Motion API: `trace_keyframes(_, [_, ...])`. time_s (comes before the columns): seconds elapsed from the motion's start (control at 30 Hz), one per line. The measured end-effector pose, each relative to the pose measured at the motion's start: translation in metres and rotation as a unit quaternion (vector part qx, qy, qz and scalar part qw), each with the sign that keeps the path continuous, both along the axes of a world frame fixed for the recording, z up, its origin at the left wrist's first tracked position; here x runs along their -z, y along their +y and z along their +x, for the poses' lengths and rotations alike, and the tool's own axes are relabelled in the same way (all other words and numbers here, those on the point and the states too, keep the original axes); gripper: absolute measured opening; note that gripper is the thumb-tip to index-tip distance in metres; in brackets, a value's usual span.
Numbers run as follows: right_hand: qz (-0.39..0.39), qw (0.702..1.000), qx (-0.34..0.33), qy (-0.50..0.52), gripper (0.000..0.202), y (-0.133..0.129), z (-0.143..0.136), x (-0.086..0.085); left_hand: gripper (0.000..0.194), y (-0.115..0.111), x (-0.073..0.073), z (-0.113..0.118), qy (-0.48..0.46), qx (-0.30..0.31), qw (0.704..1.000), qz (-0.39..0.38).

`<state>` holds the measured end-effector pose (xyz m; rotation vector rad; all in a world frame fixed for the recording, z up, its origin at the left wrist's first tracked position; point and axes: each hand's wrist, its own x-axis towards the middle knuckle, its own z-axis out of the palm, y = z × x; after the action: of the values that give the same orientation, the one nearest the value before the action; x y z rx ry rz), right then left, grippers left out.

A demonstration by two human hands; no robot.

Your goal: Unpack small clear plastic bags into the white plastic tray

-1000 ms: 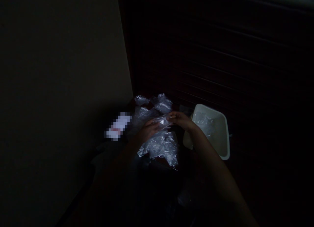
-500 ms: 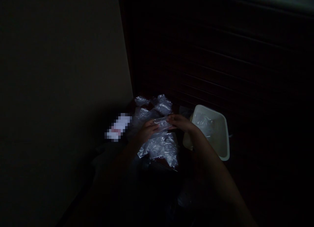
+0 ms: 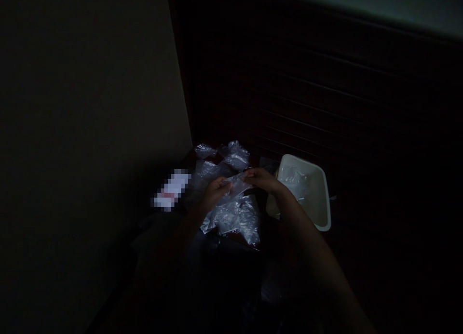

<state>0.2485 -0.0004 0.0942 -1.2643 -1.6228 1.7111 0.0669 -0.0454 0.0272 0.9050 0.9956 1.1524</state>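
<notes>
Clear plastic shines faintly in the dim head view: a filmy piece [image 3: 236, 183] spans the gap between two bare hands, held above other crumpled plastic. The left hand [image 3: 214, 192] pinches its left end, thumb uppermost; the right hand [image 3: 261, 178] grips the opposite end, fingers curled over it. How tightly they press is too dark to tell.

The piece looks almost weightless, limp and slick, likely to crease, cling or slide on itself, and thin enough that a sharp tug could tear it. The ends or a folded edge, between thumb and fingertips, seem the best places to take hold; pinching several layers together should slip less than a single one.

Nearer the body, just below the hands, lies a rumpled plastic heap [image 3: 231, 217]; beyond them sits a plastic bundle [image 3: 237, 158]. Beside the right forearm, a pale tub [image 3: 327, 199] contains more clear plastic [image 3: 294, 180].
</notes>
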Motion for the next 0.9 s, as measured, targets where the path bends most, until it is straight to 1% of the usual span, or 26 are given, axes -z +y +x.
trace_keyframes(0.13, [0.029,0.999,-0.044,-0.012,0.032,0.002,-0.002,0.001,0.033,-0.003,-0.004,0.001,-0.017,-0.024,0.999,-0.016])
trace_keyframes(0.23, [0.049,0.997,-0.040,-0.034,0.032,0.006,-0.003,0.005,0.040,-0.006,-0.005,0.001,-0.007,-0.011,1.000,-0.019])
trace_keyframes(0.37, [0.065,0.996,-0.035,-0.050,0.031,0.007,-0.003,0.008,0.038,-0.005,0.000,-0.003,-0.002,-0.007,1.000,-0.005])
trace_keyframes(0.47, [0.062,0.997,0.021,-0.052,0.030,0.005,0.000,0.000,0.037,-0.003,0.004,-0.008,-0.012,-0.018,1.000,0.009])
trace_keyframes(0.53, [0.069,0.994,0.075,-0.050,0.029,0.002,0.008,-0.012,0.041,-0.002,0.006,-0.011,-0.034,-0.039,0.999,0.001])
trace_keyframes(0.6, [0.103,0.985,0.124,-0.056,0.025,0.001,0.021,-0.029,0.043,-0.001,0.006,-0.014,-0.064,-0.055,0.996,-0.007])
trace_keyframes(0.63, [0.134,0.976,0.156,-0.077,0.023,0.000,0.031,-0.039,0.043,-0.001,0.005,-0.015,-0.075,-0.062,0.995,-0.008])
trace_keyframes(0.67, [0.174,0.958,0.202,-0.103,0.021,-0.001,0.041,-0.048,0.042,-0.001,0.004,-0.016,-0.082,-0.068,0.994,-0.006])
trace_keyframes(0.77, [0.239,0.917,0.291,-0.131,0.021,-0.005,0.073,-0.071,0.039,-0.001,-0.003,-0.020,-0.082,-0.091,0.992,-0.003])
trace_keyframes(0.8, [0.271,0.891,0.329,-0.155,0.024,-0.008,0.083,-0.075,0.038,-0.002,-0.005,-0.020,-0.080,-0.096,0.992,-0.004])
trace_keyframes(0.83, [0.335,0.838,0.374,-0.215,0.027,-0.011,0.090,-0.078,0.037,-0.002,-0.007,-0.021,-0.078,-0.099,0.992,-0.006])
trace_keyframes(0.87, [0.378,0.790,0.399,-0.273,0.030,-0.015,0.096,-0.078,0.036,-0.002,-0.009,-0.022,-0.078,-0.100,0.992,-0.007])
trace_keyframes(0.9, [0.406,0.754,0.402,-0.325,0.033,-0.019,0.099,-0.075,0.035,-0.002,-0.011,-0.022,-0.079,-0.101,0.992,-0.007])
